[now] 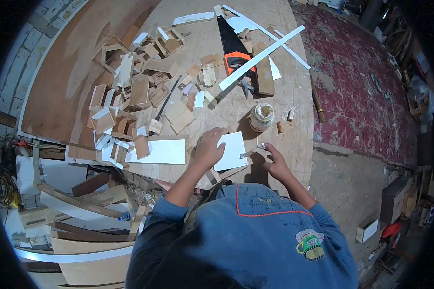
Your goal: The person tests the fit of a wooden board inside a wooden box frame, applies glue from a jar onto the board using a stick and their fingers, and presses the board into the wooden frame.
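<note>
A square white panel (230, 150) lies over a wooden piece at the near edge of the workbench, in front of my body. My left hand (210, 148) grips its left side, thumb near the white face and the other fingers along the far edge. In my right hand (277, 164), pinched between thumb and fingers, is a small stick (252, 152) smeared with white. Its tip is at the panel's right edge. Just beyond stands an open jar (262, 117) of whitish paste, with smears around its rim.
Many small wooden boxes and offcuts (140, 91) pile up on the left, near a thin brush (155, 126). A handsaw (236, 59), pliers (246, 88) and long white strips (263, 57) lie at the back. A white board (166, 151) is left of my hand.
</note>
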{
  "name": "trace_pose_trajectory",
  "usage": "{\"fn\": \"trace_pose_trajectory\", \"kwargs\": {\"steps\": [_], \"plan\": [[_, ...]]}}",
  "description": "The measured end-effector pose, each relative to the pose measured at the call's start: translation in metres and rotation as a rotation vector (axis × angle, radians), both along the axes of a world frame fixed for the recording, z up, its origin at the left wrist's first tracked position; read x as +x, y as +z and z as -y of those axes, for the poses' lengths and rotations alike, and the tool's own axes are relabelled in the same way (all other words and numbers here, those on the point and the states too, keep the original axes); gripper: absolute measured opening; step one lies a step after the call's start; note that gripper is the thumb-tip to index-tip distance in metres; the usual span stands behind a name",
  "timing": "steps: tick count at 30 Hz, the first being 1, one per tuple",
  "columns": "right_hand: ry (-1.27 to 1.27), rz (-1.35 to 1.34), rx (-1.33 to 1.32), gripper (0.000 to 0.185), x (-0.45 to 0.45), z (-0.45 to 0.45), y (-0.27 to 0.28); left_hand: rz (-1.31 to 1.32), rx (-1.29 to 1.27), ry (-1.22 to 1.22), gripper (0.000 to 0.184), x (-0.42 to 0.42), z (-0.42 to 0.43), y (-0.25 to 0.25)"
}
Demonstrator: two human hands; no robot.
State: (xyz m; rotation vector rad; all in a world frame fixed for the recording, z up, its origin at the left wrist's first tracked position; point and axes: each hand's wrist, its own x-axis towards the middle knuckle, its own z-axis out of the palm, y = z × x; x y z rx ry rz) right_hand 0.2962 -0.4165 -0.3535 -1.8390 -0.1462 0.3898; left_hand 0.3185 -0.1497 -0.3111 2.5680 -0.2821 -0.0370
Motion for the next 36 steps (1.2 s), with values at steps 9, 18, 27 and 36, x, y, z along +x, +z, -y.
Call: {"fn": "trace_pose_trajectory", "kwargs": {"steps": [9,18,27,36], "plan": [[0.038,-0.061,0.052,0.069,0.010,-0.020,0.001,-0.228,-0.122,0.469,0.055,-0.047,-0.027,-0.004],[0.033,-0.102,0.098,0.067,0.020,-0.034,-0.027,-0.131,-0.126,0.393,0.062,-0.052,-0.016,-0.022],[-0.017,-0.097,0.171,0.060,0.017,-0.031,-0.034,-0.240,-0.541,0.554,0.085,-0.050,-0.011,-0.031],[-0.038,-0.142,0.338,0.062,0.014,-0.030,-0.029,-0.448,-1.123,0.628,0.089,-0.051,0.002,-0.020]]}}
